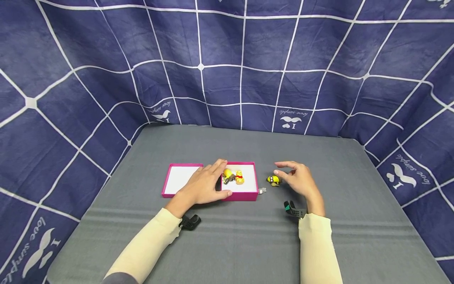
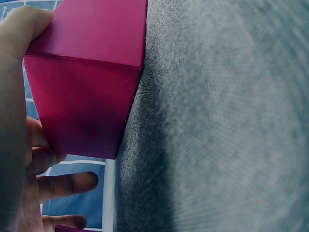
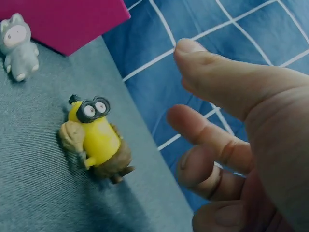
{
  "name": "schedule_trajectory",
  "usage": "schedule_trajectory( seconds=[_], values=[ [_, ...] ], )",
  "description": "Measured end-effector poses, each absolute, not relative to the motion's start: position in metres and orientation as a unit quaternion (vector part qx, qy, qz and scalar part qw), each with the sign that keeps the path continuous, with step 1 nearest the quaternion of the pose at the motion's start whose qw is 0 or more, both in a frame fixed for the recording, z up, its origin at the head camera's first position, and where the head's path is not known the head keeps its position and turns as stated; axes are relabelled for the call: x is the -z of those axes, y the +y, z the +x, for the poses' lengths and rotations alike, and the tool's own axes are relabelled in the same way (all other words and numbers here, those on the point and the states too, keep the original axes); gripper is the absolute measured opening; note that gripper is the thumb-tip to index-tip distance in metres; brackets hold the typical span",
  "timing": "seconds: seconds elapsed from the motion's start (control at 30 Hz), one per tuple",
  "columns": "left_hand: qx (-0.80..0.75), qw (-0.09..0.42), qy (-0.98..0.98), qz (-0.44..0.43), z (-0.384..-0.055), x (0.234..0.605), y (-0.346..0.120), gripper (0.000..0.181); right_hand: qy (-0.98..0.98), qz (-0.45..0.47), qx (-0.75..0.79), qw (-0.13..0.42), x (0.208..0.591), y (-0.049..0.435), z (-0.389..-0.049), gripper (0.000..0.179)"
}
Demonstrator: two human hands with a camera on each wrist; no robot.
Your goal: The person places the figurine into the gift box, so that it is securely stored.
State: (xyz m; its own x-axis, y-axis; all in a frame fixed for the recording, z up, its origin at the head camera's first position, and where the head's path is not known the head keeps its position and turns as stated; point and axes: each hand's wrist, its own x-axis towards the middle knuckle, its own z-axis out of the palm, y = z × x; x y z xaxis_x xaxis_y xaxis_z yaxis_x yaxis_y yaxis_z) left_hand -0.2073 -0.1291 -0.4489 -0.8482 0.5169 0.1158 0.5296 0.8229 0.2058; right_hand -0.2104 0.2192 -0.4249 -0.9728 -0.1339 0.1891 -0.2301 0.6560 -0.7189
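My left hand [image 1: 202, 186] holds the left end of a pink box [image 1: 244, 196], thumb at its near wall and fingers reaching to the far side. Inside lie a yellow bear figurine [image 1: 239, 179] with a red scarf-like band and another yellow-and-brown figurine [image 1: 227, 173], partly covered by the hand. To the right of the box, my right hand [image 1: 301, 181] hovers with thumb and fingers apart, holding nothing. Just left of its fingertips, a yellow minion figurine [image 3: 102, 140] with black goggles is on the table. A small grey figurine [image 3: 21, 48] lies against the box's right side.
A shallow pink-rimmed tray or lid [image 1: 181, 178] with a white inside lies left of the box, partly behind my left hand. Grey cloth covers the table [image 1: 241, 244]. A blue gridded curtain [image 1: 220, 47] hangs around the back and sides.
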Motion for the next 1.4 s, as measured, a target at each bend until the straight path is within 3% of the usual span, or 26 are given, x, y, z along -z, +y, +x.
schedule_trajectory(
  seconds=[0.4,1.4],
  values=[
    [0.122,0.030,-0.954,-0.273,-0.205,0.448,-0.135,0.108,-0.900,0.117,-0.419,-0.006,0.450,0.219,-0.219,0.036],
    [0.119,0.029,-0.954,-0.275,-0.208,0.448,-0.127,0.108,-0.905,0.114,-0.408,-0.030,0.458,0.230,-0.218,0.033]
  ],
)
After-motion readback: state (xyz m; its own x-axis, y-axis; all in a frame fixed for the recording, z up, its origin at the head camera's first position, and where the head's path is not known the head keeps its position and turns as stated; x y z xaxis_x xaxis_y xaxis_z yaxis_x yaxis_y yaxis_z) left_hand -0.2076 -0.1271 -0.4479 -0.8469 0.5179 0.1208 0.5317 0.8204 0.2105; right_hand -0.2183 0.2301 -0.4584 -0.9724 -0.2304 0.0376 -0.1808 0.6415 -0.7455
